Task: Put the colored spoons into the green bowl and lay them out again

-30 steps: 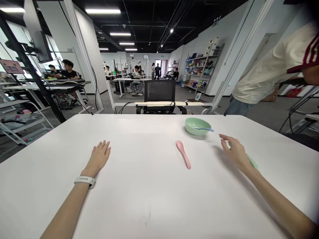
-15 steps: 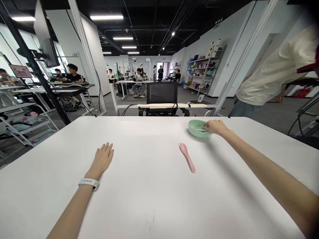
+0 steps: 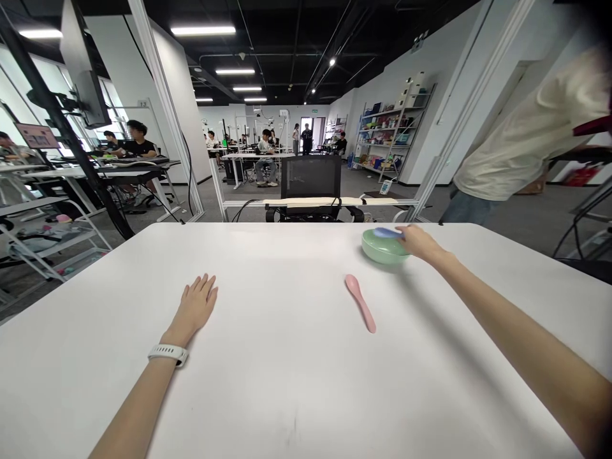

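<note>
My right hand (image 3: 417, 242) pinches a blue spoon (image 3: 386, 233) by its handle, at the right rim of a green bowl (image 3: 385, 252). The spoon's bowl end points left, over the opening of the green bowl; the gripped end is hidden by my fingers. Nearer to me, a pink spoon (image 3: 360, 303) lies on the white table (image 3: 277, 357), its handle toward me. My left hand (image 3: 197, 303) rests flat on the left part of the table with fingers spread, holding nothing, a white band (image 3: 168, 353) around its wrist.
Beyond the table's far edge stands a black mesh chair (image 3: 310, 178) behind a metal frame bar (image 3: 248, 204). A person in a light shirt (image 3: 526, 140) leans at the right. A shelf (image 3: 394, 131) and seated people (image 3: 138, 143) are farther back.
My right hand has lifted the blue spoon from inside the green bowl to above its rim. My left hand and the pink spoon have stayed in place.
</note>
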A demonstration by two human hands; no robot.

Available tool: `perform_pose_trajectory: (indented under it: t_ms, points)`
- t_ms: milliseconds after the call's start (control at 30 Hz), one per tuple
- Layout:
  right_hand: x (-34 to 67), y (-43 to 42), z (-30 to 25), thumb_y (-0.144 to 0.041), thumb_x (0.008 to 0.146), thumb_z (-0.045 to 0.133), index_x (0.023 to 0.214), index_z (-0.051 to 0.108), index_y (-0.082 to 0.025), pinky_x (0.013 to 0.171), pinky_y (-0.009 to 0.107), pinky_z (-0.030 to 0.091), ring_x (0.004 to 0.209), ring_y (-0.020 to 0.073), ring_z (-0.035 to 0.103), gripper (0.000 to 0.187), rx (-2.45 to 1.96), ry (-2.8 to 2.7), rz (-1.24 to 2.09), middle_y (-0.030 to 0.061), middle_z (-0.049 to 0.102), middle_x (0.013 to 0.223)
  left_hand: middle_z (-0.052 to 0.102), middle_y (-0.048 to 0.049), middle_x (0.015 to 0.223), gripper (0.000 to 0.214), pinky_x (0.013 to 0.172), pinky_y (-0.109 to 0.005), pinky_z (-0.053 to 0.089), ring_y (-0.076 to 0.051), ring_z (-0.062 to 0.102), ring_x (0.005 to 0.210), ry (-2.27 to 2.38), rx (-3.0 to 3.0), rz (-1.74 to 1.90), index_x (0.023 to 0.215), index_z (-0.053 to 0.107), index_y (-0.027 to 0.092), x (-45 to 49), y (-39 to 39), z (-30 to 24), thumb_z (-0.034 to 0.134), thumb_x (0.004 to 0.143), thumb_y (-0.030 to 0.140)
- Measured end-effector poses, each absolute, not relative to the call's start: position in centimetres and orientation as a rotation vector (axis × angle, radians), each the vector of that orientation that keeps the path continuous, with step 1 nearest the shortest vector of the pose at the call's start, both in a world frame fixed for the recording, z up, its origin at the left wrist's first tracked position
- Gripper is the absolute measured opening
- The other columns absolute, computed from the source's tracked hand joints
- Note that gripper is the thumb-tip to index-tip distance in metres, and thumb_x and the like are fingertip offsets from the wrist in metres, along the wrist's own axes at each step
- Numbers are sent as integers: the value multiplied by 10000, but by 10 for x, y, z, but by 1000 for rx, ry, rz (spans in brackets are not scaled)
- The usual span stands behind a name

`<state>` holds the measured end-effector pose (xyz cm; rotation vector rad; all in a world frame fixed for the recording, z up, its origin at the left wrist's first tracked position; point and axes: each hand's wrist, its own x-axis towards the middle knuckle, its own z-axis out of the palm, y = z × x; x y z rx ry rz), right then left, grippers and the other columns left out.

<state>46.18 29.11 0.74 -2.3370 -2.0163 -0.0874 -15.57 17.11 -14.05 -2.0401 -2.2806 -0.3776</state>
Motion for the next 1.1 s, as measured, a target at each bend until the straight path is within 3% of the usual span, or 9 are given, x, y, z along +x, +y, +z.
perform_pose_trajectory:
  t_ms: [100, 200, 267, 367, 500, 767, 967, 1100]
  points:
    - [482, 269, 7, -181, 1190, 379, 1679, 570, 29, 1081, 366, 467, 1287, 332, 687, 566, -2261, -1944, -160, 361, 678, 1495, 525, -200, 1844, 709, 1429, -666, 385, -363, 486, 1746, -2273, -2052, -390, 1709, 617, 148, -155, 170, -139, 280, 1141, 405]
    - [516, 242, -8, -282, 1169, 470, 1490, 684, 57, 1008, 423, 505, 1158, 371, 694, 514, -2217, -1804, -210, 343, 750, 1226, 527, -201, 1844, 723, 1427, -661, 387, -365, 482, 1748, -2277, -2055, -387, 1707, 618, 138, -154, 169, -137, 270, 1136, 412]
    - [542, 223, -26, -366, 1095, 613, 1273, 772, -20, 907, 466, 529, 1030, 400, 699, 419, -2266, -1668, -222, 301, 760, 1036, 537, -203, 1838, 728, 1420, -664, 396, -366, 486, 1745, -2275, -2054, -389, 1706, 619, 136, -154, 169, -137, 265, 1134, 417]
    - [576, 200, -55, -404, 960, 763, 1024, 759, -197, 773, 502, 548, 854, 419, 714, 217, -2362, -1493, -160, 208, 721, 821, 549, -196, 1836, 726, 1415, -654, 404, -360, 491, 1742, -2276, -2050, -389, 1709, 619, 150, -154, 170, -137, 268, 1136, 425]
    - [600, 180, -82, -453, 824, 832, 795, 624, -324, 658, 534, 552, 747, 484, 758, 246, -2495, -1286, 82, 145, 630, 619, 562, -189, 1831, 711, 1415, -641, 408, -355, 499, 1737, -2279, -2041, -379, 1708, 625, 169, -154, 169, -136, 283, 1137, 421]
    - [601, 168, -92, -388, 717, 736, 664, 536, -346, 720, 588, 575, 990, 566, 820, 211, -2509, -1098, 171, 234, 688, 702, 512, -193, 1865, 755, 1431, -615, 383, -347, 453, 1766, -2317, -2064, -328, 1737, 583, 136, -154, 168, -129, 253, 1134, 448]
    - [564, 157, -81, -483, 825, 718, 630, 513, -339, 740, 513, 566, 814, 447, 774, 317, -2337, -1216, 226, 164, 677, 625, 557, -190, 1837, 765, 1416, -653, 392, -366, 480, 1746, -2280, -2044, -416, 1711, 619, 159, -159, 171, -140, 239, 1123, 465]
    - [525, 153, -80, -528, 818, 763, 672, 553, -322, 667, 425, 525, 726, 354, 719, 329, -2263, -1296, 330, 95, 671, 607, 548, -207, 1838, 775, 1414, -658, 394, -371, 477, 1747, -2281, -2045, -433, 1709, 616, 138, -160, 172, -142, 229, 1125, 468]
